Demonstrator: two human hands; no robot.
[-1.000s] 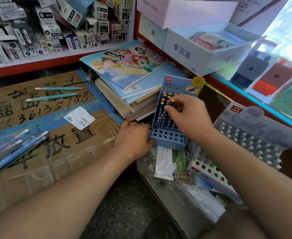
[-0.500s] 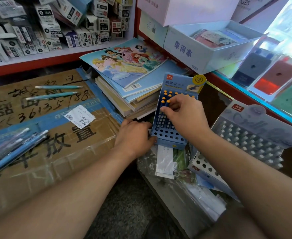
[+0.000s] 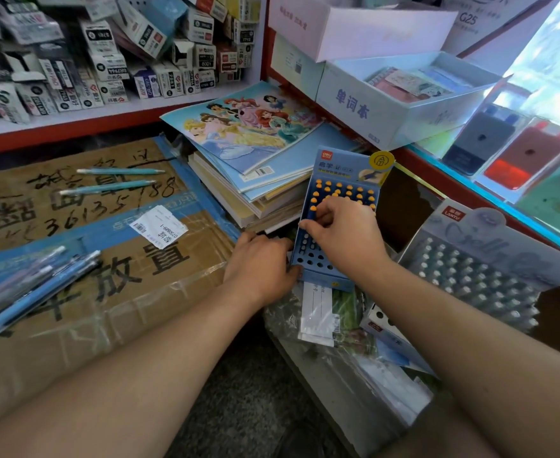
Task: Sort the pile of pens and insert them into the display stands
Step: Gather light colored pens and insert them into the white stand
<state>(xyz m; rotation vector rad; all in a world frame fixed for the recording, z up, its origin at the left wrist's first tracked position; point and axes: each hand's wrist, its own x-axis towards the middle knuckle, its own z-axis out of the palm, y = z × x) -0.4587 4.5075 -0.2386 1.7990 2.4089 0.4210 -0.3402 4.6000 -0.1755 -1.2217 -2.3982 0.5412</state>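
A blue display stand [image 3: 347, 169] leans against a stack of notebooks, its upper holes filled with yellow-capped pens. My left hand [image 3: 258, 263] grips the stand's lower left corner. My right hand [image 3: 342, 233] lies over the middle of the stand, thumb and forefinger pinching a yellow-capped pen [image 3: 312, 209] that sits in a hole at the left side. A pile of blue and pink pens [image 3: 36, 279] lies at the far left on the cardboard box [image 3: 146, 292]. Two teal pens [image 3: 107, 188] lie apart further back. A grey display stand [image 3: 470, 269] full of pens leans at the right.
The stack of notebooks [image 3: 249, 127] stands behind the blue stand. Plastic-wrapped packets [image 3: 318, 312] lie under both stands. A shelf of small boxes [image 3: 107, 71] runs along the back, and an open pale blue box [image 3: 387, 107] sits at the back right.
My right hand has sunk lower and a little left over the blue stand, and the pen's blue body no longer shows. My left hand keeps its hold.
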